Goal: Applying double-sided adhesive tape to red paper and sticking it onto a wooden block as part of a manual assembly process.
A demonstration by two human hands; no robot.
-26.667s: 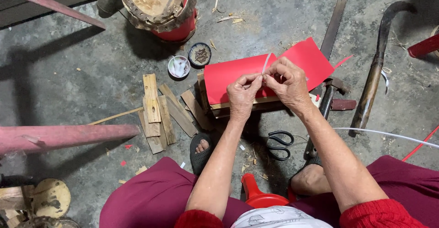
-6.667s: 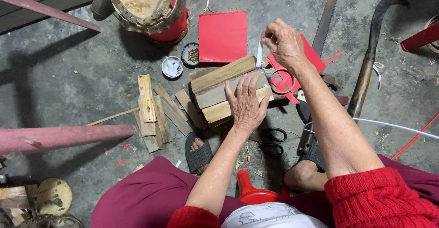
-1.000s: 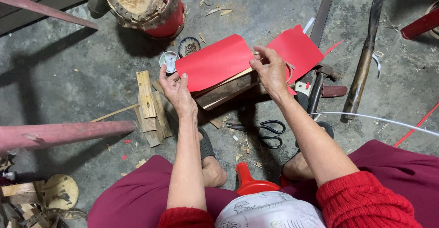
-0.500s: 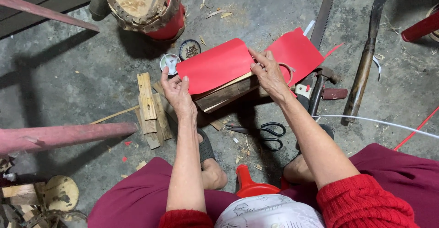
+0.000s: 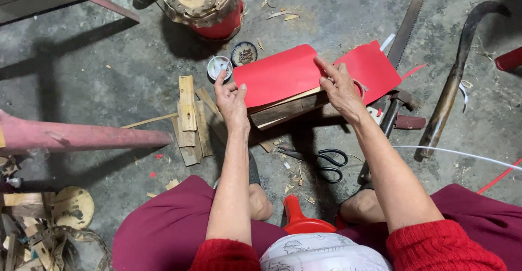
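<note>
A sheet of red paper (image 5: 277,75) lies draped over a small stack of wooden blocks (image 5: 285,109) on the concrete floor. My left hand (image 5: 232,101) is at the sheet's left edge, fingers spread and touching it. My right hand (image 5: 341,86) presses down with open fingers on the sheet's right end, beside a second red sheet (image 5: 372,70). Neither hand grips anything. A ring of tape under my right hand is mostly hidden.
Black scissors (image 5: 321,157) lie near my knees. A handsaw (image 5: 405,32), a hammer (image 5: 394,110) and a curved blade tool (image 5: 454,81) lie to the right. Wood slats (image 5: 190,119) and two small round tins (image 5: 220,67) sit left of the blocks, a red drum (image 5: 209,4) beyond.
Both hands have shifted slightly on the red sheet, smoothing it over the blocks; the left hand's fingers have spread at the left edge. The sheet stays in place.
</note>
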